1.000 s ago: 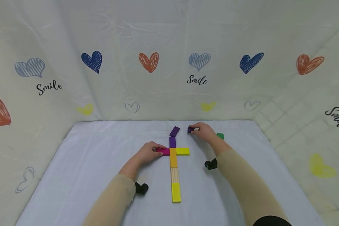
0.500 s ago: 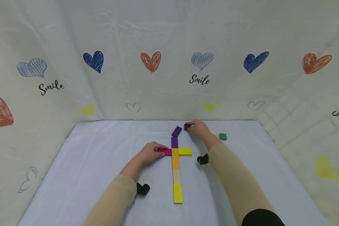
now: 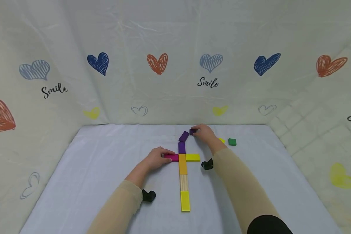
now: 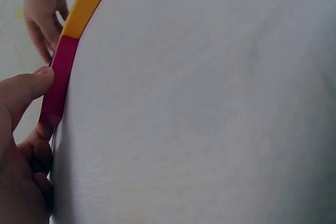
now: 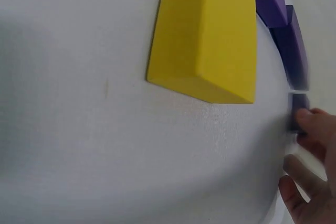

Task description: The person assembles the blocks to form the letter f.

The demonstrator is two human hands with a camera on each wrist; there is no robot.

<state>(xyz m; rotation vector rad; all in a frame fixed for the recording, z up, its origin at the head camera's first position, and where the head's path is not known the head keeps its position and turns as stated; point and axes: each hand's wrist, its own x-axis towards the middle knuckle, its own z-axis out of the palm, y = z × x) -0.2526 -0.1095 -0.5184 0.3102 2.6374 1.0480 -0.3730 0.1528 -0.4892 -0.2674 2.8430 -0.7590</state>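
My left hand (image 3: 157, 158) pinches the magenta block (image 3: 174, 158) between thumb and fingers as it lies flat, its end against an orange block (image 3: 182, 164). At the far side of the table, my right hand (image 3: 205, 134) pinches a small dark purple block (image 5: 298, 109) between thumb and fingers. A slanted purple block (image 3: 184, 136) lies just left of it, with a narrow gap between them in the right wrist view. This slanted one meets another purple block (image 3: 181, 148), which stands in line above the orange block.
Right of the orange block lies a yellow block (image 3: 192, 158). Below it run a plain wood block (image 3: 184, 182) and a second yellow block (image 3: 185, 201). A green block (image 3: 232, 142) and a partly hidden yellow piece (image 3: 222, 140) lie beyond my right wrist.
My right hand has carried the small purple block left and slightly away, close to the slanted purple block. The yellow piece behind the wrist now shows. My left hand keeps its hold.
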